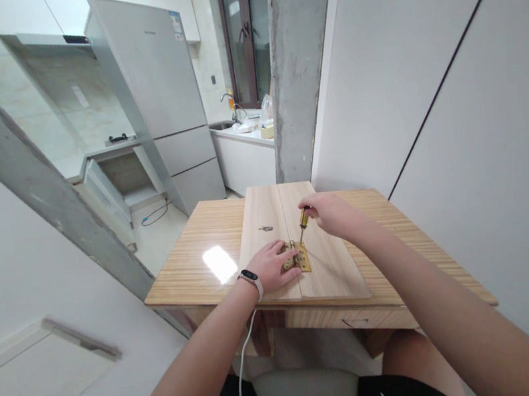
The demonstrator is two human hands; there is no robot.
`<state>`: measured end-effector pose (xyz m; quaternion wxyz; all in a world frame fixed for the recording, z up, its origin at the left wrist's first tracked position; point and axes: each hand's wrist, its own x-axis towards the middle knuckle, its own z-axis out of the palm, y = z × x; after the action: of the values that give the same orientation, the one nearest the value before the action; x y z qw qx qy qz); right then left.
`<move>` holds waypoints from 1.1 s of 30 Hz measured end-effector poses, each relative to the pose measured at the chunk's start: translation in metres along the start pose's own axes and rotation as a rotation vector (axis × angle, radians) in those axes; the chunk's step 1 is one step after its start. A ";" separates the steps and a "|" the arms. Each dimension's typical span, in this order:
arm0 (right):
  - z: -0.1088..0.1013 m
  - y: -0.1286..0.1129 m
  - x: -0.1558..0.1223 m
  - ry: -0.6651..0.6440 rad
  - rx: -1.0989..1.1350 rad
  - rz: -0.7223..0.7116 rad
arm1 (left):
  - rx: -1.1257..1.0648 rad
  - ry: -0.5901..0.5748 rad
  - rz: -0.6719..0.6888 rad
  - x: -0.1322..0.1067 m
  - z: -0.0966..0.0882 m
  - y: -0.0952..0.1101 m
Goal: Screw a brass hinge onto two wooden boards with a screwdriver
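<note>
Two pale wooden boards (269,224) lie side by side on a striped wooden table (194,264). A brass hinge (301,258) spans the seam between them. My left hand (272,266) lies flat on the left board, its fingers pressing the hinge's left leaf. My right hand (330,212) is closed round a small yellow-handled screwdriver (303,222), whose tip points down at the top of the hinge. A few loose screws (266,229) lie on the left board further back.
White wall panels close in on the right and left. Behind the table are a grey concrete pillar (297,64), a fridge (161,100) and a kitchen counter with a sink (238,131). A white stool (306,387) is under my legs.
</note>
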<state>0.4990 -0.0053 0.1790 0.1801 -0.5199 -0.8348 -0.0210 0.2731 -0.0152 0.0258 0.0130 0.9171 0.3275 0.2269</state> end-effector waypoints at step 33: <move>0.000 -0.004 0.003 -0.034 -0.037 -0.008 | -0.018 -0.014 -0.006 0.000 -0.002 0.000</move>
<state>0.4945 -0.0044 0.1801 0.1563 -0.5200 -0.8393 -0.0283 0.2723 -0.0155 0.0271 0.0243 0.9176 0.3281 0.2232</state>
